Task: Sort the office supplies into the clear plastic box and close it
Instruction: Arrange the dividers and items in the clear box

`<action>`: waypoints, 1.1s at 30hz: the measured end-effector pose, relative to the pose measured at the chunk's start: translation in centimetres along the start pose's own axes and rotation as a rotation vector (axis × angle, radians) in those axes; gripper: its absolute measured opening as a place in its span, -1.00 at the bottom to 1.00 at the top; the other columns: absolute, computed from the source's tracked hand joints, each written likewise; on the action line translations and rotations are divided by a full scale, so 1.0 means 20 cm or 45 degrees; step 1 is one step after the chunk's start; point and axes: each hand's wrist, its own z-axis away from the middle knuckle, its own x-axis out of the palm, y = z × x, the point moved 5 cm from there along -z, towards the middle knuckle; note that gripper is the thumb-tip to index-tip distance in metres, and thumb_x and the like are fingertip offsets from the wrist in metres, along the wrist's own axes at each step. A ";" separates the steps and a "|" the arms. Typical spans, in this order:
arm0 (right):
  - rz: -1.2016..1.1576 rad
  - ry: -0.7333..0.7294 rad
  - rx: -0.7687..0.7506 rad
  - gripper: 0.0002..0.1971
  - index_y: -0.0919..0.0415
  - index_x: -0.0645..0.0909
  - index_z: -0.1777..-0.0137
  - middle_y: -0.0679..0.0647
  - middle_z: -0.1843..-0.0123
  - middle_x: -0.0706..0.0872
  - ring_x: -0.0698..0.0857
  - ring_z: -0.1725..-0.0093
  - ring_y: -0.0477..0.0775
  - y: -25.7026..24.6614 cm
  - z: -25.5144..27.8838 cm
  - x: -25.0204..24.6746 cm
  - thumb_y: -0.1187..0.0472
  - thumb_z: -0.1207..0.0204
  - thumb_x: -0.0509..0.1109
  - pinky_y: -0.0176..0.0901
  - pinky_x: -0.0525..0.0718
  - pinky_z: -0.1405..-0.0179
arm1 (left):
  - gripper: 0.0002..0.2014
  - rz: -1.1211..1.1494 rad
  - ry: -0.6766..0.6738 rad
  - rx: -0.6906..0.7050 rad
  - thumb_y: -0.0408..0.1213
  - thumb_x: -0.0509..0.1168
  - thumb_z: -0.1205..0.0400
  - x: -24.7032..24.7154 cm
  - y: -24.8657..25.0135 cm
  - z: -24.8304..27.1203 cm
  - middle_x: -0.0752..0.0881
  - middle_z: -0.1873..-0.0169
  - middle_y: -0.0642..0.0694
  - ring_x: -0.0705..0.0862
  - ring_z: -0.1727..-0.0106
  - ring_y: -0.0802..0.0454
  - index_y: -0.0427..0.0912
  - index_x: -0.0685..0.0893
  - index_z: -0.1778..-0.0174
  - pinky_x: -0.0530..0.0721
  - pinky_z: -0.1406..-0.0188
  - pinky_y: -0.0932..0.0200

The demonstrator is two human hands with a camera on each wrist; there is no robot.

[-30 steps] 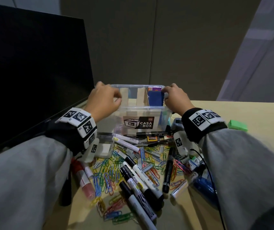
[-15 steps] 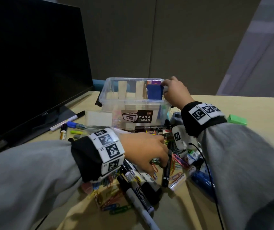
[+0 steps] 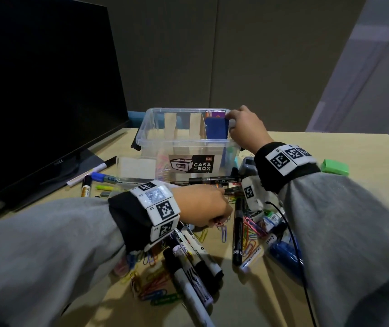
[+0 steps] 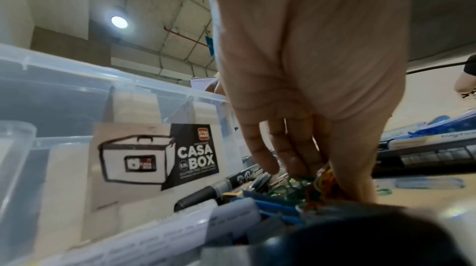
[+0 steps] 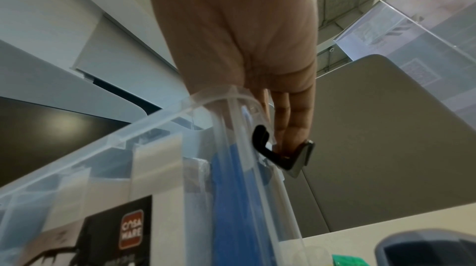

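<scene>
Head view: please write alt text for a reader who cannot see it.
A person's left hand picks at coloured paper clips among markers on a desk, while the right hand grips the rim of an open clear plastic box.

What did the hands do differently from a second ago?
The left hand let go of the clear plastic box, came down toward the person, and now pinches paper clips from the pile on the table. The box now sits a little farther away. The right hand kept its grip at the box's right rim.
</scene>
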 end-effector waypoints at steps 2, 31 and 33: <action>0.002 -0.007 0.002 -0.66 0.19 0.58 -0.38 0.18 -0.27 0.50 0.62 -0.17 0.25 0.00 0.00 0.00 0.34 -0.67 0.15 0.07 0.63 -0.19 | -0.86 0.072 0.006 -0.030 -0.24 0.29 -0.67 0.00 -0.02 0.00 0.69 -0.04 -0.02 0.50 -0.13 0.00 -0.11 0.64 -0.13 0.59 -0.13 -0.03; -0.001 -0.034 0.016 -0.64 0.16 0.54 -0.43 0.17 -0.33 0.49 0.61 -0.23 0.23 -0.01 0.01 0.00 0.30 -0.65 0.25 0.06 0.62 -0.25 | -0.85 0.632 1.573 -0.971 -0.25 0.46 -0.58 -0.42 -0.68 0.54 0.73 0.18 0.05 0.65 0.21 0.32 -0.15 0.74 -0.05 0.59 0.22 0.53; -0.003 -0.043 0.015 -0.64 0.17 0.54 -0.44 0.17 -0.34 0.49 0.59 -0.25 0.23 -0.01 0.01 -0.01 0.30 -0.65 0.25 0.03 0.58 -0.22 | -0.84 0.580 1.509 -1.027 -0.25 0.46 -0.59 -0.38 -0.71 0.54 0.75 0.17 -0.01 0.65 0.20 0.25 -0.18 0.75 -0.04 0.60 0.17 0.45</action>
